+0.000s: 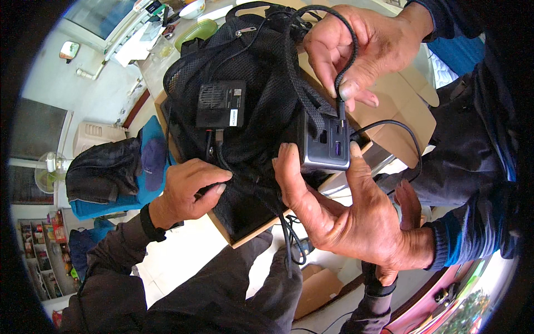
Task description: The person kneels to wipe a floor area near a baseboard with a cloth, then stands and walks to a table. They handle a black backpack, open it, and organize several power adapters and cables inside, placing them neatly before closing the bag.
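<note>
My left hand [190,192] is at the near edge of a black mesh backpack [254,62], thumb and forefinger curled beside a dark cable [223,160]. Whether it grips anything is hidden. A black vented box [221,104] with a label lies on the mesh, cables plugged into its near side. My right hand [409,202] is mostly covered by a co-worker's hand [354,221]; only some fingers and the wrist show. That co-worker's hand holds a grey power block [327,142] with several ports. The co-worker's other hand [367,46] pinches a braided cable's plug [341,112] at a port.
The backpack rests on an open cardboard box [233,242]. Cardboard flaps [400,108] spread at the right. Loose cables [292,240] hang below the box. Dark clothing [104,169] and a cap [153,158] lie on a blue seat at left. A green tray [196,33] stands on the table behind.
</note>
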### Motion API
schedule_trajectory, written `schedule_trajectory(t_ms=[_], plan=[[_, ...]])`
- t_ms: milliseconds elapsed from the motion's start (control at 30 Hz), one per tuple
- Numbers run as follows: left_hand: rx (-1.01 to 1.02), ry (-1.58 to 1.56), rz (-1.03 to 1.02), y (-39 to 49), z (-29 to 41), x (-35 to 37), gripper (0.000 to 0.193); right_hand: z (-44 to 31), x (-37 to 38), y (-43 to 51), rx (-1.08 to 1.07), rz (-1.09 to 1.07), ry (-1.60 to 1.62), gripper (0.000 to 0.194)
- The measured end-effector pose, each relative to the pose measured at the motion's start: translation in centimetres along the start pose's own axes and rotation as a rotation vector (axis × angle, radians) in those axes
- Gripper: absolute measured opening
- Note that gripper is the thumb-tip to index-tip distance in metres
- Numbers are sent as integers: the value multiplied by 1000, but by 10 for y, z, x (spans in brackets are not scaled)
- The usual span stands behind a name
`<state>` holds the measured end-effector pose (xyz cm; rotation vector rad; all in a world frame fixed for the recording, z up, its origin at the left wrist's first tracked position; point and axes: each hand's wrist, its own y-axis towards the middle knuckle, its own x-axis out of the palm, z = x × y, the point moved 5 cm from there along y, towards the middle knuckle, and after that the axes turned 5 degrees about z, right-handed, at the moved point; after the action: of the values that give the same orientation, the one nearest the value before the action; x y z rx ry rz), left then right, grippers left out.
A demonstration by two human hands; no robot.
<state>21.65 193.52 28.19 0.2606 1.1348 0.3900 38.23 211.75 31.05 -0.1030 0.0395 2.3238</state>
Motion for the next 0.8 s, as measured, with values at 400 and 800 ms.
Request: schedule_trajectory(t_ms=[400, 800], plan=[[-139, -4, 40, 30, 16, -31, 25, -8, 10, 18, -82, -73, -39, 60], [-328, -306, 73, 100, 14, -18, 45, -7, 17, 26, -59, -97, -1, 58]])
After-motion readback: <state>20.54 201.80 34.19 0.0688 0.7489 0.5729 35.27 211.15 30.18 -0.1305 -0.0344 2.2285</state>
